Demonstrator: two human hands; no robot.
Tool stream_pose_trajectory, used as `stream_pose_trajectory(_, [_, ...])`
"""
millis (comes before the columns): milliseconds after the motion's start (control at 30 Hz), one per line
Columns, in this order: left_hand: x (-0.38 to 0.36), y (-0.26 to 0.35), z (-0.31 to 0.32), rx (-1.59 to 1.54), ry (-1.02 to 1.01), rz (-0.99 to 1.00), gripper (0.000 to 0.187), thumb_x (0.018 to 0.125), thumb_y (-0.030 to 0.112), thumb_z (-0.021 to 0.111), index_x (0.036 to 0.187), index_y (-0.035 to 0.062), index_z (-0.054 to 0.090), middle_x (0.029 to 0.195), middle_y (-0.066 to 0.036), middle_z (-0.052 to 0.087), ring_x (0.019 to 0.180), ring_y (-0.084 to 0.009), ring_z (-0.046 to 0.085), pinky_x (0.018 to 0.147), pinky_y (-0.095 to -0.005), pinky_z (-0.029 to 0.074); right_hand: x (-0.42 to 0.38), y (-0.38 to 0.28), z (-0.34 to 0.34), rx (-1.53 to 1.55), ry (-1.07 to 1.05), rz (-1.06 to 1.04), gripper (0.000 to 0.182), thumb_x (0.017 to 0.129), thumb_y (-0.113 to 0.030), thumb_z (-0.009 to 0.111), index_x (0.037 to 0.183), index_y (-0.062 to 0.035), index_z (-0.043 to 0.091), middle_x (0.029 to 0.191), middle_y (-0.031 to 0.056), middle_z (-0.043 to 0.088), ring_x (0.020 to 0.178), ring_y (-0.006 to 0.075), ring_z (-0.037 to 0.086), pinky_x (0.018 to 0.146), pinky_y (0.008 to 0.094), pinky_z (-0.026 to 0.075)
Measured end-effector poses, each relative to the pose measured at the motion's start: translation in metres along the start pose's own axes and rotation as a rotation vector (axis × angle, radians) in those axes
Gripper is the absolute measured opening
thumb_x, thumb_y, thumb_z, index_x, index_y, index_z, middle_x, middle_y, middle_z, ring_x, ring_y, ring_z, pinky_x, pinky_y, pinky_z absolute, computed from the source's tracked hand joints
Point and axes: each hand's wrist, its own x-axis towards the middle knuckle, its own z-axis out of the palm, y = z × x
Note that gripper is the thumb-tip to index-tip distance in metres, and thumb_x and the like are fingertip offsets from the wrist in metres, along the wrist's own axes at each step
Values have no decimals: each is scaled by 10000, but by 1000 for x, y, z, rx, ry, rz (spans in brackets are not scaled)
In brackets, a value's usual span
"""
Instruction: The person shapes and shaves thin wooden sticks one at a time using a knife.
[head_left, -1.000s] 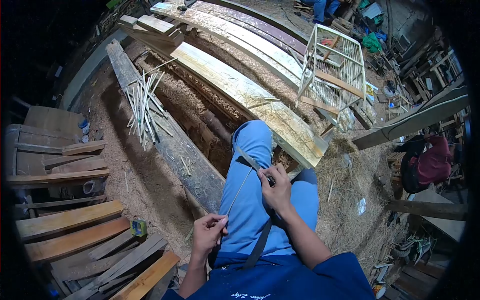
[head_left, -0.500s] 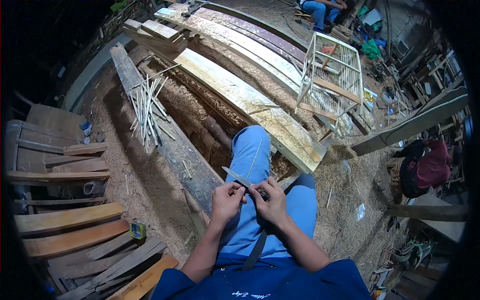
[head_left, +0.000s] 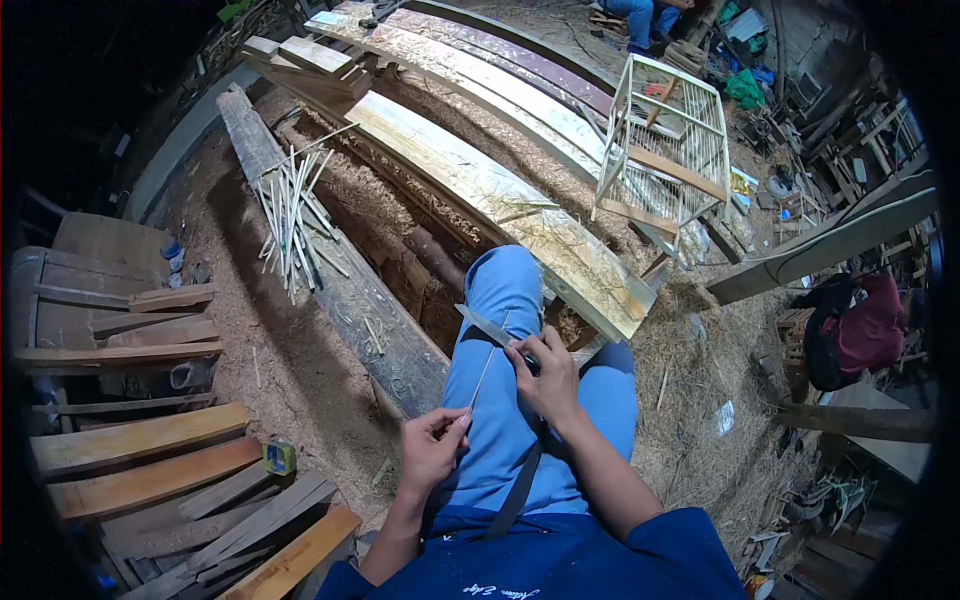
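Observation:
My right hand [head_left: 548,377] is closed round the dark handle of a knife [head_left: 484,324], whose blade points up and left over my raised knee. Between the thumb and fingers of my left hand [head_left: 434,448] is the lower end of a thin stick [head_left: 482,380]. The stick slants up to the right and crosses the blade near its middle. Both hands are above my blue trouser legs, the left one lower. A dark strap [head_left: 518,490] hangs between my forearms. On a grey plank [head_left: 375,310] at the left lies a bundle of thin pale sticks [head_left: 291,215].
A pale beam [head_left: 470,180] runs diagonally past my knee. Beyond it stands a slatted wooden cage [head_left: 668,150]. Curved boards [head_left: 150,440] and a yellow tape measure [head_left: 279,459] are at lower left. A person in red [head_left: 868,320] is at right; another person's legs [head_left: 640,20] show at top.
My left hand has moved down and left, away from my right hand, with the stick's end. The right hand and knife have shifted slightly up and right.

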Motion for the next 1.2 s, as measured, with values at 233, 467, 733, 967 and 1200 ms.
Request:
stream_pose_trajectory(233, [-10, -5, -4, -6, -5, 48, 178, 969, 117, 718, 1079, -20, 748, 704, -13, 681, 492, -20, 507, 429, -197, 359, 19, 13, 2, -93, 76, 66, 164, 914, -256, 744, 927, -95, 713, 887, 114, 591, 740, 357, 657, 630, 484, 505])
stream_pose_trajectory(467, [0, 9, 4, 9, -24, -48, 169, 986, 131, 689, 1062, -15, 729, 655, -19, 667, 442, -25, 480, 402, -200, 343, -1, 8, -1, 95, 68, -3, 131, 917, -191, 738, 951, -68, 709, 903, 129, 608, 767, 356, 653, 656, 454, 510])
stream_pose_trajectory(733, [48, 18, 18, 141, -83, -1, 177, 1009, 124, 636, 959, -29, 711, 657, -31, 667, 539, -64, 575, 494, -239, 430, -38, -23, -18, 109, -104, -67, 147, 899, -217, 760, 944, -83, 721, 843, 119, 564, 723, 340, 643, 610, 451, 508])
stream_pose_trajectory(967, [47, 18, 17, 83, -138, -20, 174, 1019, 115, 626, 1005, -29, 723, 636, -3, 626, 488, -42, 506, 439, -223, 368, -30, -16, -16, 21, -68, -3, 159, 865, -183, 798, 939, -54, 744, 830, 124, 599, 709, 309, 656, 604, 401, 513])
stream_pose_trajectory(1200, [34, 11, 9, 15, -133, 38, 170, 993, 144, 685, 1018, -16, 734, 626, 15, 607, 441, -19, 455, 388, -204, 302, -7, -2, -10, -22, 0, 22, 148, 905, -221, 751, 950, -86, 711, 879, 116, 593, 739, 362, 657, 613, 477, 503])
